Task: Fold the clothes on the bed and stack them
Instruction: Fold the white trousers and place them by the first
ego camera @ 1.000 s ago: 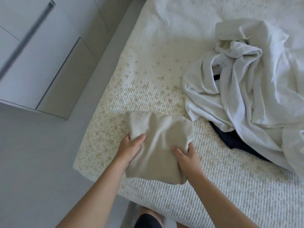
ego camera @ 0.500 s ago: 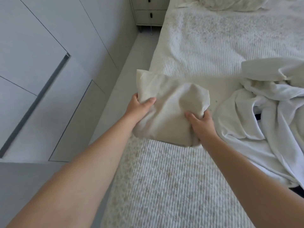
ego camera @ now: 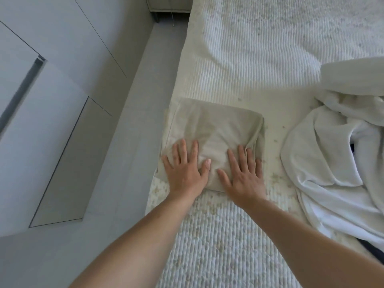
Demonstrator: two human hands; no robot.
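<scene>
A folded beige garment [ego camera: 216,125] lies flat near the left edge of the bed [ego camera: 249,48]. It seems to sit on another folded light piece whose edge shows at its left side. My left hand [ego camera: 186,169] presses on its near left part with straight, spread fingers. My right hand [ego camera: 243,173] presses flat on its near right part in the same way. A crumpled pile of white clothes [ego camera: 332,163] lies to the right, with a dark garment [ego camera: 372,248] partly hidden under it.
The floor strip [ego camera: 128,142] runs along the bed's left edge, with white wardrobe doors [ego camera: 52,90] beyond it. A bedside cabinet [ego camera: 170,5] stands at the top. The textured bedspread stretches bare beyond the beige garment.
Both hands carried the folded beige garment up off the near bed corner, set it down farther along the left edge, let go of it and now press flat on it.
</scene>
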